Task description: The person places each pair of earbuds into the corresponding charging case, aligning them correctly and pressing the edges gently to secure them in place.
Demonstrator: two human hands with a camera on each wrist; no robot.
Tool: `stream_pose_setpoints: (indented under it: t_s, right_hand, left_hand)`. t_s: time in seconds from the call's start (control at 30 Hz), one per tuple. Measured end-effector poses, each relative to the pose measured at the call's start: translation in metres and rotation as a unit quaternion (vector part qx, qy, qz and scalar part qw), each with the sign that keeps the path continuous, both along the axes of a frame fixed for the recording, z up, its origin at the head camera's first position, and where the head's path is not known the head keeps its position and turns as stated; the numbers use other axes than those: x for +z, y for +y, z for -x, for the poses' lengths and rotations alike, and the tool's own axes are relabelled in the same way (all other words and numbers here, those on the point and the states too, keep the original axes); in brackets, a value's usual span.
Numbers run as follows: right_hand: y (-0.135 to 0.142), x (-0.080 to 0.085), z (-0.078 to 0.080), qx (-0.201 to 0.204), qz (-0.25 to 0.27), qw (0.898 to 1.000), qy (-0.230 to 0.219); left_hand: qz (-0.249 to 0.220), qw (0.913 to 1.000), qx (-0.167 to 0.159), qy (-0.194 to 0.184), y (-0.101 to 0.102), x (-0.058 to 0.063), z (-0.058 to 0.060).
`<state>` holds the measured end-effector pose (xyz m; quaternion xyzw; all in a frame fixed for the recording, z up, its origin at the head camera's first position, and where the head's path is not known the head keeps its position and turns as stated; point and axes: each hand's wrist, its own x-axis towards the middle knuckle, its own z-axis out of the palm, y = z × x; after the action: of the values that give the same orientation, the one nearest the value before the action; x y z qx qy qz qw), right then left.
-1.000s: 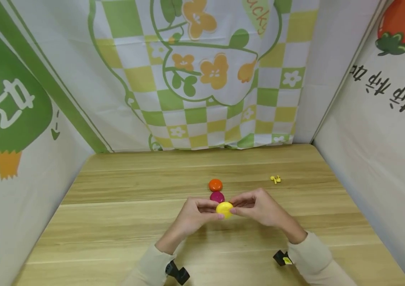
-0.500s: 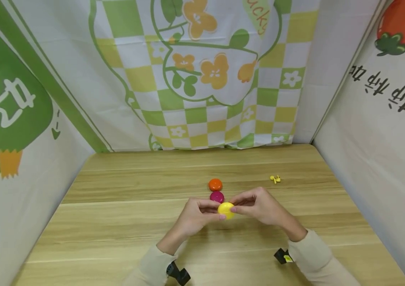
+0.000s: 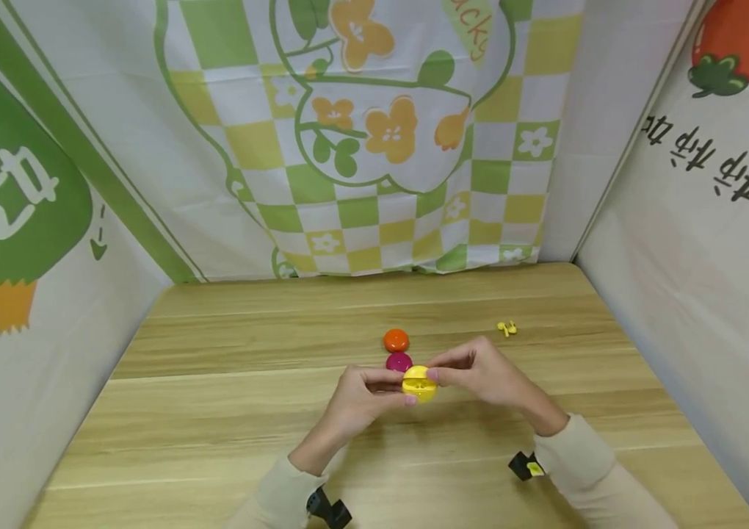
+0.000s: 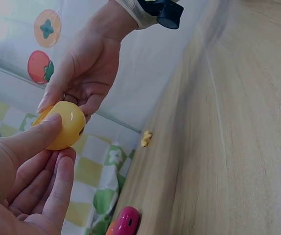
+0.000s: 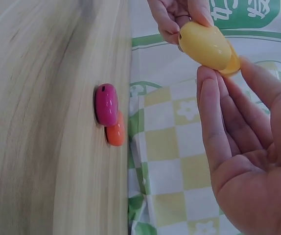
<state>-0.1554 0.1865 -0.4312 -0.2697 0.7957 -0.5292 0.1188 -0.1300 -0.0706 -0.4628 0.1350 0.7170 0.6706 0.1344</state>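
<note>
Held up off the table is a small round yellow earbud case, its lid raised. My left hand pinches the body of the case between thumb and fingers. At the lid, my right hand grips the edge with thumb and fingertips. A magenta case sits on the table just beyond the hands, with an orange case behind it; both have their lids down. Yellow earbuds lie on the table beyond my right hand. The inside of the yellow case is too small to make out.
The wooden table reaches back to a checked, flowered cloth. Printed cloth walls stand at the left and right sides. A black wrist camera is strapped at the left cuff, another at the right cuff.
The lid of the yellow earbud case has swung up. My right hand has risen slightly with it, while my left hand keeps hold of the body.
</note>
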Motion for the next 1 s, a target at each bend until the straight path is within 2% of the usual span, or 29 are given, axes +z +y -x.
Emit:
stream_pose_setpoints:
  t_s: [0.13, 0.3, 0.47, 0.57, 0.7, 0.8, 0.9, 1.0]
  right_hand:
    - [0.000, 0.001, 0.001, -0.007, 0.012, 0.999, -0.030]
    - [0.001, 0.000, 0.005, -0.004, 0.015, 0.997, -0.071]
    - [0.006, 0.005, 0.011, 0.001, -0.013, 0.993, -0.118]
    - [0.015, 0.013, 0.015, -0.009, -0.026, 0.991, -0.128]
    - [0.039, 0.026, 0.026, -0.040, -0.044, 0.993, -0.099]
    - [0.059, 0.035, 0.037, -0.063, -0.085, 0.993, -0.049]
    - [0.074, 0.044, 0.050, -0.083, -0.142, 0.986, -0.004]
    - [0.084, 0.052, 0.062, -0.093, -0.200, 0.975, 0.031]
  left_hand:
    - [0.004, 0.9998, 0.018, 0.003, 0.001, 0.000, -0.001]
    - [0.009, 0.9996, 0.023, 0.009, 0.001, 0.001, -0.002]
    - [0.009, 0.9996, 0.025, 0.004, 0.001, 0.002, -0.004]
    - [0.009, 0.9997, 0.022, 0.004, 0.001, 0.001, -0.004]
    - [0.011, 0.9998, 0.018, 0.003, 0.000, 0.000, -0.003]
    - [0.009, 0.9998, 0.016, 0.003, -0.001, 0.000, -0.003]
    - [0.009, 0.9998, 0.015, 0.004, -0.002, 0.000, -0.004]
    - [0.012, 0.9998, 0.011, 0.006, -0.002, -0.001, -0.004]
